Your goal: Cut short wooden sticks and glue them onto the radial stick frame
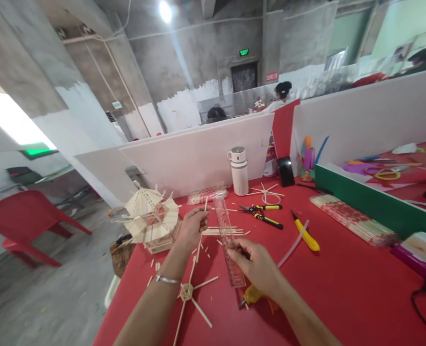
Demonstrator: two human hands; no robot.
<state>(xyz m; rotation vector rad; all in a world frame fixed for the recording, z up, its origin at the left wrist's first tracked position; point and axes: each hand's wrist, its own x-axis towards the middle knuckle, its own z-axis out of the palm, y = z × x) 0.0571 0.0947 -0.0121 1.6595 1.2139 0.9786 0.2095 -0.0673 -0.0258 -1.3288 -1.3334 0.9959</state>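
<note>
The left hand (193, 226) pinches a thin wooden stick (205, 204) between closed fingertips and holds it upright. The right hand (258, 269) is curled around the near end of a clear ruler (225, 226), which points toward 12 o'clock over the red table (342, 288). The stick stands just beside the ruler, at its 10 o'clock. This looks like measuring, and the next move calls for laying the stick flush along the scale. A stick star (187, 291) lies at 6 o'clock of the left hand.

ruler (229, 240) 1; held stick (206, 204) 1; flask (239, 171) 1; knife (306, 235) 1 (yellow); stick stars (187, 291) 2
</note>
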